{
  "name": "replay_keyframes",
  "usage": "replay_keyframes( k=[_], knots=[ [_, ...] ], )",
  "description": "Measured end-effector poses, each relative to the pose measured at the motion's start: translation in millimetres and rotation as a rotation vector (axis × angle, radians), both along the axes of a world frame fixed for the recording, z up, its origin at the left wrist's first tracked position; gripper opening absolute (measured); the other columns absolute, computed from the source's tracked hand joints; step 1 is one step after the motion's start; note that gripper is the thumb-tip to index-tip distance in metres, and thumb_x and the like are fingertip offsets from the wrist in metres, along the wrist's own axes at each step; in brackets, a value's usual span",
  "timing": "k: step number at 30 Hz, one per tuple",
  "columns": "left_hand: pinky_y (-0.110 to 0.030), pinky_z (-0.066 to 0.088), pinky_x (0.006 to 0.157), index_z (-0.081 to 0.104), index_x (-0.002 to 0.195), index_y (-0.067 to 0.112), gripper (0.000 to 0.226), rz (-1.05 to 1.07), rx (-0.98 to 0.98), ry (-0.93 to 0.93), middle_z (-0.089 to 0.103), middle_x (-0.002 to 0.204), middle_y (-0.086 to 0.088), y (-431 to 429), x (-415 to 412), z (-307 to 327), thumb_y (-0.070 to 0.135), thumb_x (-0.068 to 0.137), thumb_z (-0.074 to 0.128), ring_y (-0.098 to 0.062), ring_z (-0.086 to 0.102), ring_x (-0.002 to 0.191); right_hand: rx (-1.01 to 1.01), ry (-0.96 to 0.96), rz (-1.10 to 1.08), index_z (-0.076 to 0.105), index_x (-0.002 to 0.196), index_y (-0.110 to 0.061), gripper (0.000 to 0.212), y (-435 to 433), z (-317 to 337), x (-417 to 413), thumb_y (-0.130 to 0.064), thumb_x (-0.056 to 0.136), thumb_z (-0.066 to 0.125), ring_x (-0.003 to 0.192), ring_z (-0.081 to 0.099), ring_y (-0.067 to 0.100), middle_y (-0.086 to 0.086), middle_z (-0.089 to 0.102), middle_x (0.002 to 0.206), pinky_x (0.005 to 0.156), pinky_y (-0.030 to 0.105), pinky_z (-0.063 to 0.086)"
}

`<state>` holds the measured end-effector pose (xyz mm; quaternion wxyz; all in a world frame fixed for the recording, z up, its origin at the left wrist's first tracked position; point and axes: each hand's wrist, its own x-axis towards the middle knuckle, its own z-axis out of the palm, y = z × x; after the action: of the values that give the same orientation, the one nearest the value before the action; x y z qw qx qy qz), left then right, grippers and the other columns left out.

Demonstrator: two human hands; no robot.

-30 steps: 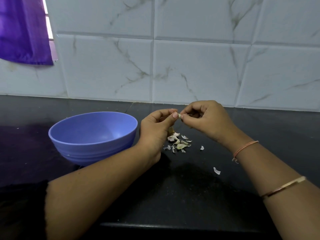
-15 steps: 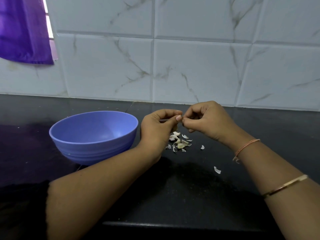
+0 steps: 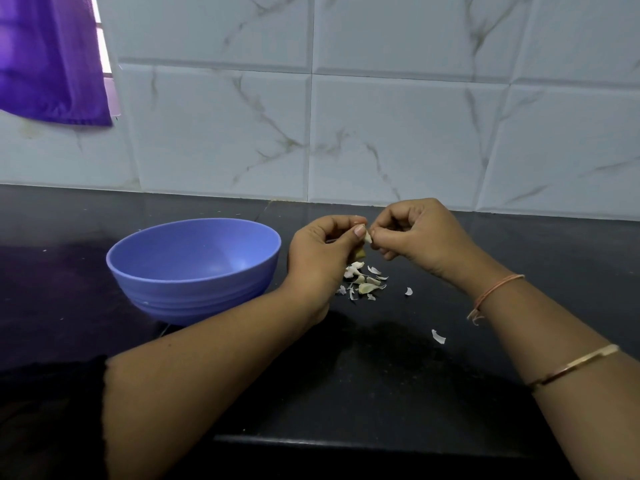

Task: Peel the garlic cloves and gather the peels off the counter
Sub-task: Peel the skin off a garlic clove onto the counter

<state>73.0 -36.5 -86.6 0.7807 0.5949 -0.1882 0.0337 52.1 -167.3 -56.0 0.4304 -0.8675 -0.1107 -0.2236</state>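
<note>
White marble-veined tiles (image 3: 398, 133) are seen behind a dark counter (image 3: 381, 393). Above its middle, nearer the back edge than the front, a garlic clove (image 3: 367, 238) is pinched between the curled thumb and fingers of the left hand (image 3: 318, 258). Its skin is nipped by the thumb and forefinger of the right hand (image 3: 422, 237), and the remaining fingers of both hands are folded in. Directly below, a small heap of peels (image 3: 363, 284) lies on the counter, with a stray flake (image 3: 438, 337) closer to the front edge. A blue bowl (image 3: 194, 292) stands just left of the left hand.

The clove is judged light, firm and somewhat slippery once bared. It is best held by its blunt end while the papery, brittle skin is lifted from the tip. The peels are likely featherlight and easily scattered, so sweeping is favoured over pinching.

Compared with half a second earlier, the clove's pale tip has been exposed between the thumbs. Bowl and heap are unmoved.
</note>
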Motion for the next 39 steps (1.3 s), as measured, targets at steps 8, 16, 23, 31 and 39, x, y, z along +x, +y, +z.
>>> replay_keyframes(
  k=[8,16,23,31,39],
  knots=[
    [-0.015,0.053,0.062,0.061,0.086,0.013,0.014,-0.056,-0.117,0.085,0.063,0.079,-0.004,0.9,2.6,-0.1,0.002,0.091,0.053,-0.011,0.061,0.072,0.27,0.08,0.068,0.064,0.073,-0.003,0.014,3.8,-1.4,2.1,0.0,0.084,0.057,0.057,0.057,0.012,0.01,0.063,0.068,0.056,0.021,0.053],
    [-0.019,0.052,0.067,0.059,0.088,0.012,0.013,-0.042,-0.153,0.127,0.063,0.084,-0.003,1.1,4.3,2.7,0.002,0.091,0.053,-0.012,0.061,0.076,0.316,0.115,0.133,0.066,0.084,0.0,0.005,2.8,-3.9,1.5,-0.004,0.081,0.065,0.065,0.062,0.013,0.008,0.066,0.071,0.067,0.026,0.057],
    [-0.024,0.049,0.069,0.061,0.089,0.014,0.011,-0.051,-0.125,0.131,0.063,0.086,-0.006,1.2,1.9,3.1,0.003,0.089,0.057,-0.018,0.055,0.082,0.307,0.038,0.116,0.062,0.087,-0.007,0.015,5.9,-3.7,1.4,0.003,0.078,0.067,0.064,0.059,0.012,0.008,0.061,0.074,0.062,0.022,0.056],
    [-0.021,0.057,0.07,0.057,0.088,0.009,0.008,-0.128,-0.228,0.185,0.066,0.085,-0.008,2.0,4.4,1.7,0.002,0.086,0.06,-0.011,0.066,0.076,0.264,-0.055,0.11,0.061,0.084,-0.012,0.019,8.2,-0.6,0.6,0.006,0.08,0.063,0.067,0.056,0.012,0.002,0.06,0.076,0.061,0.018,0.052],
    [-0.024,0.058,0.071,0.054,0.092,0.006,0.01,-0.175,-0.344,0.241,0.07,0.069,-0.006,2.3,6.8,3.3,-0.003,0.087,0.055,-0.01,0.07,0.065,0.203,-0.024,0.071,0.067,0.084,-0.009,0.011,5.5,-2.3,2.4,0.0,0.082,0.061,0.073,0.062,0.018,0.009,0.068,0.081,0.069,0.028,0.056]
  ],
)
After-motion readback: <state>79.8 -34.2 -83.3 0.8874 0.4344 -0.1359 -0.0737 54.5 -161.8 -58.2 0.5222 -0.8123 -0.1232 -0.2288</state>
